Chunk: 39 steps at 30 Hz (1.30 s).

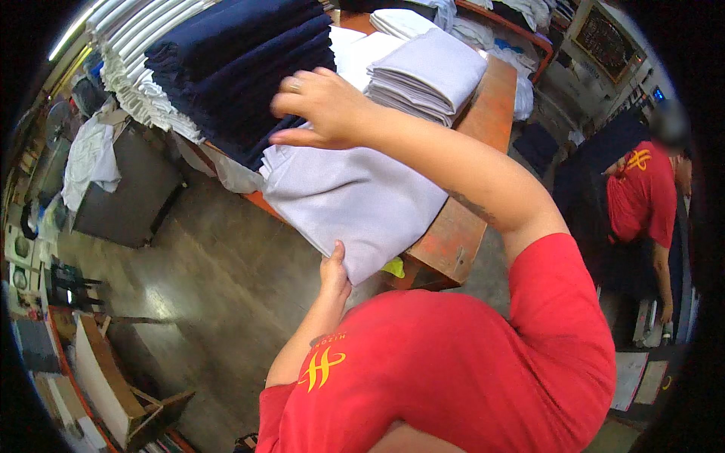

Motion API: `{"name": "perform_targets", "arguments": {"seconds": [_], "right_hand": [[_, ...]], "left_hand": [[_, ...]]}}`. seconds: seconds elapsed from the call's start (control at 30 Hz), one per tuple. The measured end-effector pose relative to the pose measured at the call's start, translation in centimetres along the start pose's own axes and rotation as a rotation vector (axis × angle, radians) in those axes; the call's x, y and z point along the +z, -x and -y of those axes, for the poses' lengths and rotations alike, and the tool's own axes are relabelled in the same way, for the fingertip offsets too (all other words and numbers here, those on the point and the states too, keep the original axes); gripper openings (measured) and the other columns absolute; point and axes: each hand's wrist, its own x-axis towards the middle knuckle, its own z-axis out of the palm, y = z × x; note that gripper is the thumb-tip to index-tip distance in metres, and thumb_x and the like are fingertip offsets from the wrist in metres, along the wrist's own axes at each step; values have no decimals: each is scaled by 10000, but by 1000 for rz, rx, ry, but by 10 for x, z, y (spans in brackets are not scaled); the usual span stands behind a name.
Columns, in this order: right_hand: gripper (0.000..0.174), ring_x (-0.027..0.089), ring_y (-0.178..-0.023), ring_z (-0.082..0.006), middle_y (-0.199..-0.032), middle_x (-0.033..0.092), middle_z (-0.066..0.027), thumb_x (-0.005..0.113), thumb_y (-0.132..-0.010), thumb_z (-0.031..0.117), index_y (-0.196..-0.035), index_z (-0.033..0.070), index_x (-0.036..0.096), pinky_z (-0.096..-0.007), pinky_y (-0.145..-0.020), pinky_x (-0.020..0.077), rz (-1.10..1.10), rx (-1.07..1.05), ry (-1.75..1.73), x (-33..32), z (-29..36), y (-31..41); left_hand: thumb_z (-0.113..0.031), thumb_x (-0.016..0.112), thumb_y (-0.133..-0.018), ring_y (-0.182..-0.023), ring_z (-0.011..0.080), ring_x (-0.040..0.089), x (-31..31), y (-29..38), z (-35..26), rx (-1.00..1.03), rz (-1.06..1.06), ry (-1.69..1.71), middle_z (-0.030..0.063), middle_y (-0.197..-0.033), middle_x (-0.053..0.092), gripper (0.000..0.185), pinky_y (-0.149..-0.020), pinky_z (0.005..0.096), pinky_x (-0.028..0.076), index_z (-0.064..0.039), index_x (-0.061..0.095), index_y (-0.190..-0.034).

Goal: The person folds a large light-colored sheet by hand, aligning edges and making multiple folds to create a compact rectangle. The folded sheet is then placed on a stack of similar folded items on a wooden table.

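Observation:
A light grey folded cloth [357,198] lies over the near edge of a wooden table [453,238]. My left hand [335,274] grips its near corner, thumb on top. Above the cloth's far left end is my right hand [308,110], fingers spread and slightly curled, a ring on one finger, holding nothing. Beside and behind that hand rises a tall stack of dark navy cloths [243,73]. A neat stack of grey folded cloths [425,73] sits beyond my right forearm, with white folded cloths [396,24] behind it.
Ruffled white cloths [141,73] are stacked at the upper left. A dark box-like piece [130,187] with a white cloth [93,161] over it stands on the floor. At the right, a person in a red shirt [643,192] is near dark fabric. A wooden frame [105,374] lies lower left.

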Motion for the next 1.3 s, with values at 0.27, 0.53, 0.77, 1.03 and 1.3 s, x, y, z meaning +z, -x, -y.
{"name": "perform_targets", "arguments": {"seconds": [0.27,0.53,0.77,1.03,1.3], "right_hand": [[470,542,-908,-335,-969,571,-189,581,-719,444,-949,35,582,-401,-766,430,874,1057,40,-13,-65,197],[502,567,-856,-352,-914,583,-233,588,-719,402,-1000,-14,567,-396,-776,426,542,1273,-262,-16,-59,305],[488,578,-813,-355,-866,583,-257,580,-723,386,-929,-56,583,-390,-730,439,673,1217,-342,-25,-79,323],[577,581,-828,-351,-926,575,-261,601,-662,444,-881,-90,590,-381,-746,450,806,1216,-363,-11,-108,311],[531,574,-841,-286,-896,591,-213,616,-694,394,-958,-65,583,-345,-769,427,694,1002,-856,-24,-75,215]], "left_hand": [[-235,525,-831,-1032,290,482,-17,-9,21,84,3,-6,180,-1161,462,506,-885,404,385,62,336,-1195],[-284,522,-831,-1055,285,467,-9,-1,17,23,-117,-21,170,-1166,466,528,-906,406,363,58,353,-1195],[-352,529,-819,-1051,296,469,30,19,25,97,-309,-135,173,-1172,462,580,-901,423,362,59,359,-1190],[-359,515,-828,-1093,291,434,65,56,98,178,-393,-1,176,-1221,413,608,-911,422,349,79,323,-1202],[-283,541,-825,-909,234,543,60,128,51,645,-613,-102,141,-1038,546,436,-812,345,411,68,473,-1073]]}}
